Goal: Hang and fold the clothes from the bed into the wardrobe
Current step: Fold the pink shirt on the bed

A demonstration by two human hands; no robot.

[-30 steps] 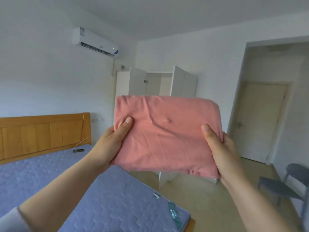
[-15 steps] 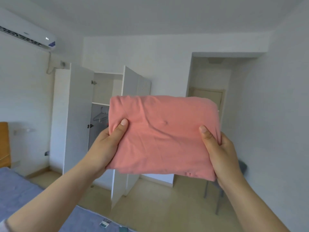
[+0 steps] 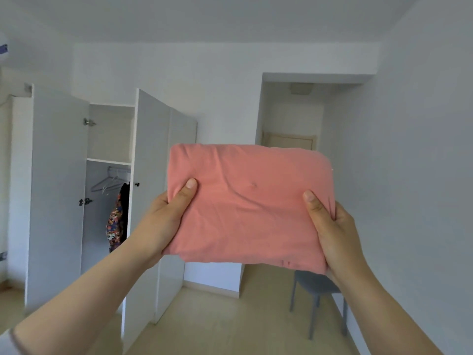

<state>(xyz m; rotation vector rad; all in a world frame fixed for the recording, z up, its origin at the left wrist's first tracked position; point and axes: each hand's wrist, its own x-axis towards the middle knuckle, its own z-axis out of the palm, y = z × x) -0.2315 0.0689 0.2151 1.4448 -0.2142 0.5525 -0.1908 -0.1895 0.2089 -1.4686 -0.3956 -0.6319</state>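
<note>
The folded pink shirt (image 3: 249, 203) is held up in mid-air, the left hand (image 3: 163, 221) and right hand (image 3: 330, 229) pinching its two sides, thumbs on top. The open wardrobe (image 3: 110, 155) stands far left. A loosened pinch could let the folds slump apart before a shelf is reached.

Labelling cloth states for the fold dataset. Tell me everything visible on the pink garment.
The pink garment is salmon-pink, soft, knit-looking cloth folded into a thick rectangle with rounded corners. It has light creases and a small pucker near its middle. It is held up in mid-air, broad face toward the camera, roughly level. The left hand holds its left edge and the right hand its right edge. In each grip the thumb presses on the front and the fingers are mostly hidden behind. Nothing else touches it.
</note>
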